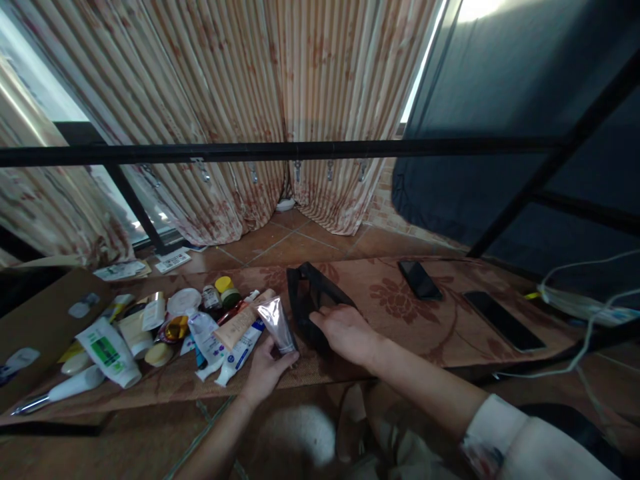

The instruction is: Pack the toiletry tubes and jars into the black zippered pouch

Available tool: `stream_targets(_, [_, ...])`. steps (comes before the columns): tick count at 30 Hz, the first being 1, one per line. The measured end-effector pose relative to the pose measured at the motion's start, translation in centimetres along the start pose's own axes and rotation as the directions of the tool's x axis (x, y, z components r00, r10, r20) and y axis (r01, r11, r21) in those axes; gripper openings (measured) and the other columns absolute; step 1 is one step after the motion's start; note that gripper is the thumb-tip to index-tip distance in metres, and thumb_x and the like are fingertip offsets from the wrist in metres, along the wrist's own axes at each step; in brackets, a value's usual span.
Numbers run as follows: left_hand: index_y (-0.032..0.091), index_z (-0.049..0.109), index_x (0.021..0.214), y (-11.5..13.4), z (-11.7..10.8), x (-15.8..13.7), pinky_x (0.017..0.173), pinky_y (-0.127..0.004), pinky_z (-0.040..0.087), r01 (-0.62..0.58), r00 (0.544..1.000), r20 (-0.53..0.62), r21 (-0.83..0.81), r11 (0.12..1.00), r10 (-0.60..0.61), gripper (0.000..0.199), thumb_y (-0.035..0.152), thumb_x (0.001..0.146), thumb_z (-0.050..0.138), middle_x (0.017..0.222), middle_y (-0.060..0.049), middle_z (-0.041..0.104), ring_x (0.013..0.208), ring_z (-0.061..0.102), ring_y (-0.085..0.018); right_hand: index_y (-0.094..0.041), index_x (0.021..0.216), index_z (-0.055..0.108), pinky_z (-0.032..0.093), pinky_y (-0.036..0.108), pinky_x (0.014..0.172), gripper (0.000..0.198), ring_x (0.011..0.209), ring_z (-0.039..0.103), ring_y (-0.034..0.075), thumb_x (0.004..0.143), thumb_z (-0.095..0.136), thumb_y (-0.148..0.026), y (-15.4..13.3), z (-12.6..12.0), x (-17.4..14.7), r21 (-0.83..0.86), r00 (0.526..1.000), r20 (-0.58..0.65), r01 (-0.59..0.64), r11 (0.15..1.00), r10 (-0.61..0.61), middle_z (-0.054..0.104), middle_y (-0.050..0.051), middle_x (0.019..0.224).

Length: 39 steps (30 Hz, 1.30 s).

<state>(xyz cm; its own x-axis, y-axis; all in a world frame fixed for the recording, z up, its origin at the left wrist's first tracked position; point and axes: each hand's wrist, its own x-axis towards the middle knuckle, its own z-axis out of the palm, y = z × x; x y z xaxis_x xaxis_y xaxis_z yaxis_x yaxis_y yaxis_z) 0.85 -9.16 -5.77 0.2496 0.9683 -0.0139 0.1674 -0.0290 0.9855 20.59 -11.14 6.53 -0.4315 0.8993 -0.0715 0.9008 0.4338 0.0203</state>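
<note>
My left hand (267,370) is closed around the lower end of a shiny silver-pink squeeze tube (277,323), tilted beside the other tubes. My right hand (345,333) grips the near side of a black pouch (313,283) that stands open; some of its fingers are hidden by the fabric. Left of the silver-pink tube lie a beige tube (243,323) and a blue-and-white tube (241,353). Further left is a white tube with a green label (107,350), among several small jars and bottles.
Two dark phones, a smaller one (420,280) and a larger one (505,320), lie on the right of the patterned cloth (370,267). A cardboard box (55,313) stands at the left. A black metal bar (250,152) crosses before the curtains. White cables (590,333) hang at the right.
</note>
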Motion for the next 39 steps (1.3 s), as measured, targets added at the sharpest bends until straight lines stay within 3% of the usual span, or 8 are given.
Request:
stream_targets(6, [0.016,0.060,0.094,-0.1,0.1,-0.2,0.078,-0.033,0.048,-0.012,1.000,-0.021,-0.078,0.997,0.010,0.035,0.039,0.070,0.067,0.087,-0.003,0.066,0.082,0.061,-0.020,-0.018,0.105,0.053,0.044,0.028,0.064,0.023,0.080,0.065,0.020,0.086,0.041,-0.012,-1.2,1.5,-0.6,0.078,0.997,0.040,0.064,0.995,-0.068,0.066,0.008,0.096])
stream_targets(10, [0.016,0.058,0.094,-0.3,0.1,-0.1,0.070,-0.030,0.048,-0.009,0.998,-0.067,-0.050,0.999,0.006,0.032,0.041,0.074,0.063,0.078,0.000,0.063,0.071,0.059,-0.017,-0.019,0.104,0.052,0.043,0.027,0.064,0.019,0.080,0.065,0.019,0.091,0.039,-0.021,-1.3,1.6,-1.0,0.170,1.000,0.003,-0.011,0.985,0.010,0.066,0.007,0.097])
stream_targets(13, [0.017,0.056,0.098,-0.4,0.2,-0.1,0.076,-0.031,0.047,-0.036,0.994,-0.104,-0.031,0.999,0.032,0.034,0.040,0.074,0.064,0.083,-0.001,0.063,0.078,0.059,-0.018,-0.020,0.103,0.052,0.043,0.027,0.065,0.019,0.081,0.065,0.019,0.092,0.037,-0.025,-1.3,1.5,-1.0,0.215,0.999,-0.019,-0.028,0.976,0.033,0.067,0.007,0.097])
stream_targets(18, [0.017,0.052,0.107,-0.2,0.3,0.1,0.082,-0.031,0.046,-0.079,0.993,-0.085,-0.022,0.997,0.077,0.041,0.037,0.073,0.065,0.093,-0.003,0.064,0.087,0.059,-0.019,-0.019,0.104,0.052,0.043,0.028,0.063,0.021,0.079,0.066,0.021,0.092,0.036,-0.025,-1.5,1.8,-0.9,0.192,0.999,-0.039,-0.024,0.981,0.032,0.067,0.008,0.095])
stream_targets(23, [0.017,0.054,0.107,-0.1,0.4,0.1,0.078,-0.031,0.046,-0.051,0.997,-0.059,0.021,0.998,0.053,0.042,0.040,0.073,0.065,0.091,-0.003,0.065,0.084,0.060,-0.020,-0.019,0.107,0.051,0.044,0.027,0.065,0.021,0.081,0.065,0.020,0.091,0.039,-0.025,-1.6,2.0,-1.0,0.179,0.999,-0.015,-0.030,0.983,0.033,0.067,0.009,0.098])
stream_targets(30, [0.018,0.057,0.105,-0.5,0.3,0.2,0.090,-0.033,0.042,-0.099,0.988,-0.112,0.042,0.994,0.103,0.035,0.042,0.080,0.057,0.102,-0.005,0.065,0.097,0.058,-0.020,-0.020,0.106,0.052,0.044,0.028,0.065,0.024,0.080,0.065,0.020,0.094,0.031,-0.023,-1.0,1.3,-1.2,0.138,0.994,-0.066,-0.075,0.988,0.084,0.067,0.008,0.095])
stream_targets(34, [0.018,0.060,0.095,-0.6,0.2,0.2,0.087,-0.032,0.043,-0.088,0.990,-0.108,0.043,0.995,0.092,0.030,0.044,0.082,0.053,0.100,-0.004,0.065,0.095,0.058,-0.020,-0.018,0.108,0.052,0.045,0.029,0.064,0.025,0.080,0.066,0.021,0.090,0.035,-0.016,-1.0,1.5,-1.2,0.105,0.998,-0.012,-0.061,0.993,0.062,0.067,0.009,0.098])
stream_targets(39, [0.018,0.060,0.095,-0.5,0.2,0.2,0.084,-0.030,0.043,-0.070,0.991,-0.105,0.066,0.995,0.077,0.032,0.046,0.082,0.053,0.096,-0.003,0.066,0.090,0.058,-0.019,-0.017,0.109,0.052,0.047,0.029,0.065,0.025,0.081,0.066,0.021,0.087,0.039,-0.014,-1.4,1.7,-1.0,0.102,0.999,0.027,-0.034,0.994,0.032,0.066,0.011,0.099])
